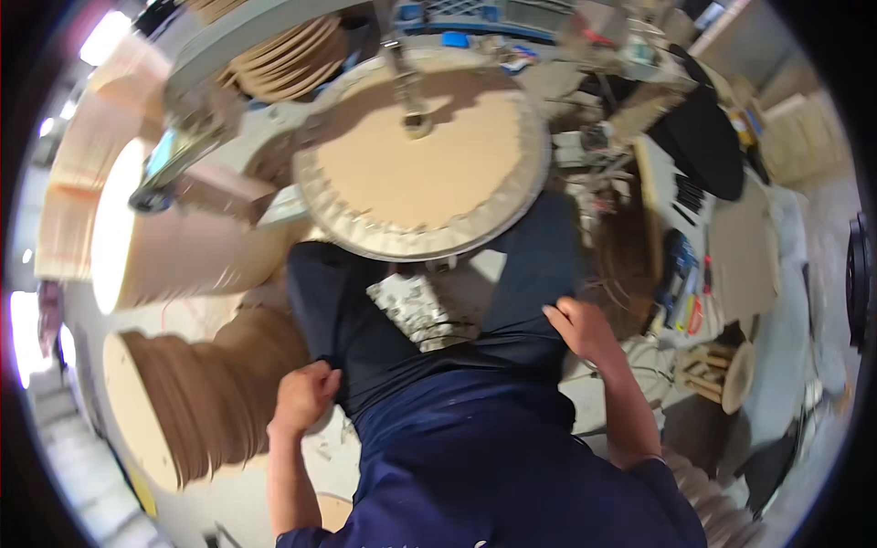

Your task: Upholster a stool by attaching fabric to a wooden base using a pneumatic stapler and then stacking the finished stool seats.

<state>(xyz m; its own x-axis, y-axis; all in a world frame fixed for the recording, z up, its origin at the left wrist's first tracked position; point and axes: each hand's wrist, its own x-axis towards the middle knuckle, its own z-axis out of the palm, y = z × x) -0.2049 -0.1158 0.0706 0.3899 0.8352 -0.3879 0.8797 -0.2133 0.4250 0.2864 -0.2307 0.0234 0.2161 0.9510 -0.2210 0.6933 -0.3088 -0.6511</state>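
Note:
I look down at my own body in a dark blue shirt (484, 457) and dark trousers (539, 265). My left hand (303, 395) is closed on the cloth at my left hip. At my right hip, my right hand (581, 331) presses on the waistband with bent fingers, gripping the cloth. In front of my legs a round wooden disc (429, 155) lies flat on a machine, with a rim of small ridged teeth and a metal pin (417, 121) at its centre.
Stacks of round wooden discs (206, 402) lie on their side at my left, with more stacks (100, 173) behind them. A cluttered workbench (694, 247) with tools stands at the right. A small wooden reel (717, 373) sits on the floor at the right.

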